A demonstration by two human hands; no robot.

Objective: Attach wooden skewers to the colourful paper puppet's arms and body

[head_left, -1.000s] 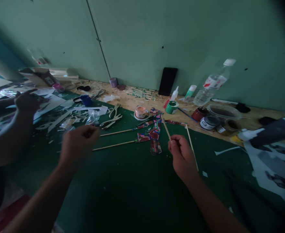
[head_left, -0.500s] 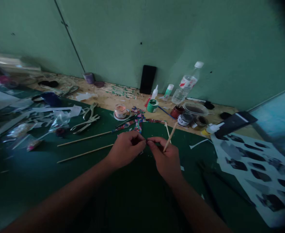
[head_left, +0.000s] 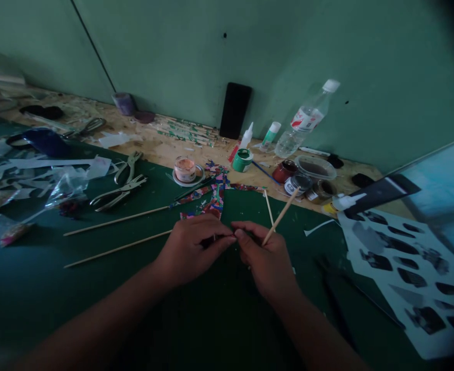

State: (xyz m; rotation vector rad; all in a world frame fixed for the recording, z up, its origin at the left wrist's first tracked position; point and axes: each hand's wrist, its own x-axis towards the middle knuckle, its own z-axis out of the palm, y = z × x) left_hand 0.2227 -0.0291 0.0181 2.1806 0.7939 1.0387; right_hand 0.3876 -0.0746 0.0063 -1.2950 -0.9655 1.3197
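Observation:
My left hand [head_left: 192, 246] is pinched shut, its fingertips meeting those of my right hand [head_left: 267, 257]; the small thing between them is too hidden to make out. A light wooden stick [head_left: 284, 212] rises at a slant from my right hand, held at the base of the thumb. Just behind my hands lies a flat cut-out figure [head_left: 218, 191] with a multicoloured pattern. One thin rod [head_left: 115, 222] runs left from it, and a second rod [head_left: 115, 251] passes behind my left hand. A thinner pale stick [head_left: 268, 207] lies beyond my right hand.
Hole-punch pliers [head_left: 119, 191] lie left. An open pink paint jar [head_left: 185, 169], green paint pot [head_left: 242, 160], further jars [head_left: 298, 183] and a plastic bottle [head_left: 302, 123] stand behind. A phone [head_left: 236, 110] leans on the wall. Printed sheets [head_left: 400, 273] and dark long-handled tools [head_left: 369, 299] lie right.
The view has shifted slightly, so the background sits higher and more spread out. My hands stay together, fingertips still meeting, and the wooden stick remains in my right hand.

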